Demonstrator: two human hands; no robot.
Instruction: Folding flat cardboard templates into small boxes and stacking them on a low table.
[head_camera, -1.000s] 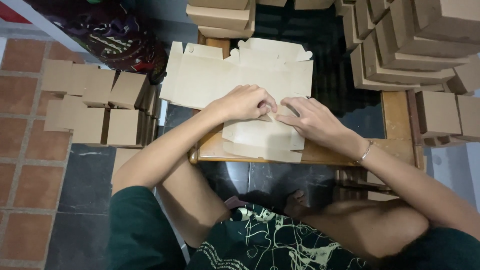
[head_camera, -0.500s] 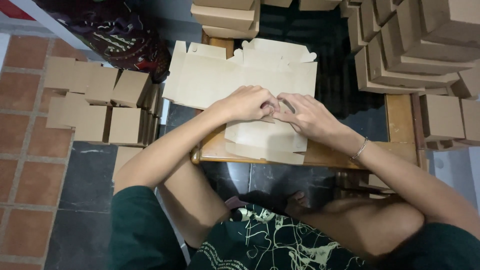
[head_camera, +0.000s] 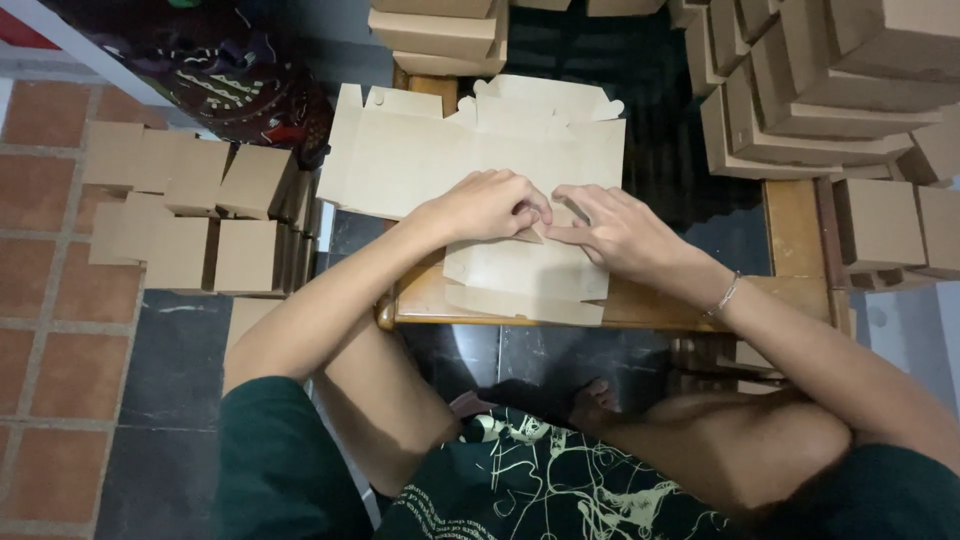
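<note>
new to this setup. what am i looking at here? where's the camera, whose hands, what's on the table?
There is no machine here: a person works with bare hands, and one camera on their head looks down, so the arms come in from the bottom of the picture. The left hand and the right hand meet fingertip to fingertip, pressing on a flat cardboard sheet. It lies on a small wooden table, partly over a larger flat cardboard blank. On the floor to the left stand folded boxes. At upper right are stacked boxes. The right wrist wears a thin bracelet. Neither hand lifts anything; both press down.
</note>
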